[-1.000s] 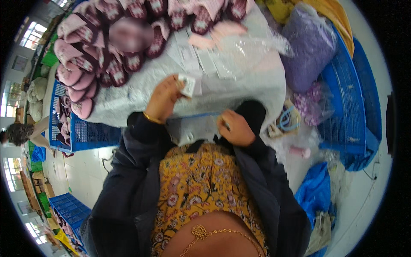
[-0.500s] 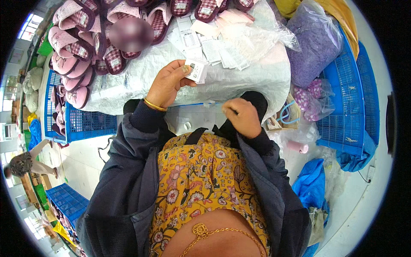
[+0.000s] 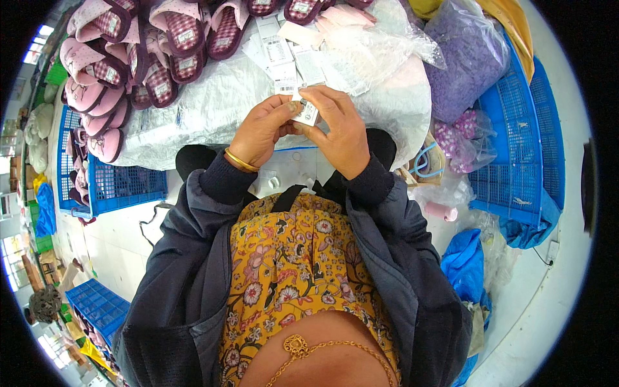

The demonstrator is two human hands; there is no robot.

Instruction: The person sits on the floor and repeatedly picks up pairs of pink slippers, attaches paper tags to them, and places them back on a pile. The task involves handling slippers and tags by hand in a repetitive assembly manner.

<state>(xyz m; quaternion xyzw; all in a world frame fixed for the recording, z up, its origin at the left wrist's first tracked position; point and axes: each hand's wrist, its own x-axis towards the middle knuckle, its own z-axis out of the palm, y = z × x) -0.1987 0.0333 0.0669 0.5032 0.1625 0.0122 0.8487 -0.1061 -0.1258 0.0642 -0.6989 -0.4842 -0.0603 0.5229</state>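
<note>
A small stack of white printed cards (image 3: 307, 115) is pinched between the thumb and fingers of my left hand (image 3: 261, 131), above the near edge of the table. My right hand (image 3: 340, 132) meets it from the other side, with its index finger at the top of the cards and its thumb near their lower edge. Just beyond my hands, loose white paper tags (image 3: 277, 50) lie on the plastic-covered tabletop (image 3: 206, 106). Pink slippers with maroon checked insoles (image 3: 185, 32) are heaped at the table's far left.
A thin clear plastic bag (image 3: 374, 48) lies beyond my right hand. A bag of purple fluffy material (image 3: 467, 61) leans against a blue crate (image 3: 509, 155) on the right. Another blue crate (image 3: 129, 187), holding slippers, stands at the left. A pink roll (image 3: 441, 211) lies on the floor.
My right hand has come up from near my lap and taken hold of the cards beside my left hand. The left hand still holds them. The whole view has shifted slightly.
</note>
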